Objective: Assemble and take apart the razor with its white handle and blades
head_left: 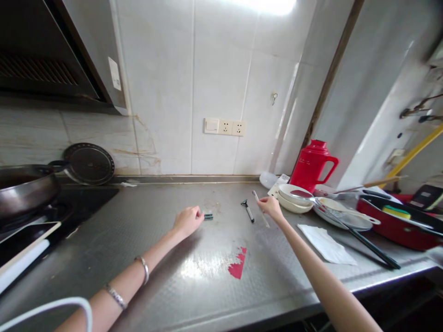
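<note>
My left hand is closed, its fingertips pinching the left end of a small dark green piece that lies on the metal counter; its exact kind is too small to make out. On the right, my right hand has its fingers closed on a thin whitish stick, which slants along the counter. Between the two hands lies a razor with a dark head and a silver and black handle, touched by neither. A torn red patch is on the counter nearer to me.
At the right stand a red thermos jug, stacked white bowls, a plate with utensils, a folded white tissue and a red pan with a sponge. A stove with a steel pan is at left. A white cable crosses the lower left.
</note>
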The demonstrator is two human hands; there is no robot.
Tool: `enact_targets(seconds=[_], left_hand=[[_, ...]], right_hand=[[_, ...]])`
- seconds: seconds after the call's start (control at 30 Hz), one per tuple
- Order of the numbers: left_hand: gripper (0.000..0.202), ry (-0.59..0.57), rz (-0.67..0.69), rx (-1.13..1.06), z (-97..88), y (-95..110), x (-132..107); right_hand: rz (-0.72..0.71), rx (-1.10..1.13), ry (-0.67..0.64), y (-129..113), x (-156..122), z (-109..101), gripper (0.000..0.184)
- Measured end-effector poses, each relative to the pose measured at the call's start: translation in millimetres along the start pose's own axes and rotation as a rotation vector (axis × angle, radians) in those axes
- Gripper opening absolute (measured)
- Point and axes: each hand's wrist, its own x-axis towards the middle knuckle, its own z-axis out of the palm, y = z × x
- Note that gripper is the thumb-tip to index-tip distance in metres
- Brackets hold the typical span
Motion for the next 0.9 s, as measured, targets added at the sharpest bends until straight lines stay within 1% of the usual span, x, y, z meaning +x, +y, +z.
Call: enact_targets(seconds=[0.07,0.1,0.17,0.27,0.37,0.6,0.7,0.8,0.9], left_hand=[[0.02,0.012,0.038,-0.059,5.3,-8.0,7.3],[0.021,0.015,0.075,-0.089,8.3,-11.6,10.6],[0.027,-0.007,0.142,-0.13,14.8,-17.5,16.1],[0.038,-0.042,0.178,-0.154,23.6,-22.1,20.8],[0.042,-0.063,0.191,-0.161,29.8,-22.1,21.4],[0.041,-0.081,0.171,-0.174,35.0,-18.3,20.3],[0.042,-0.071,0.176,-0.169,35.6,-18.7,21.8],[0.047,-0.088,0.189,-0.159,37.4,-20.5,24.1],[0.048,-0.108,0.185,-0.186,40.5,-22.3,25.2]], right_hand=[[-0.005,-0.116,-0.039,14.8,4.1,0.2,0.021],[-0.013,-0.161,-0.064,18.6,5.1,1.8,0.02],[-0.034,-0.221,-0.105,20.3,6.5,6.7,0.02],[-0.046,-0.251,-0.128,15.6,10.5,15.3,0.018],[-0.053,-0.27,-0.138,11.0,16.4,23.5,0.016],[-0.058,-0.295,-0.171,10.6,22.6,36.0,0.015],[-0.053,-0.297,-0.17,11.0,21.6,36.0,0.015],[-0.056,-0.295,-0.166,10.7,18.7,33.5,0.014],[-0.063,-0.285,-0.168,10.9,15.5,28.5,0.021]])
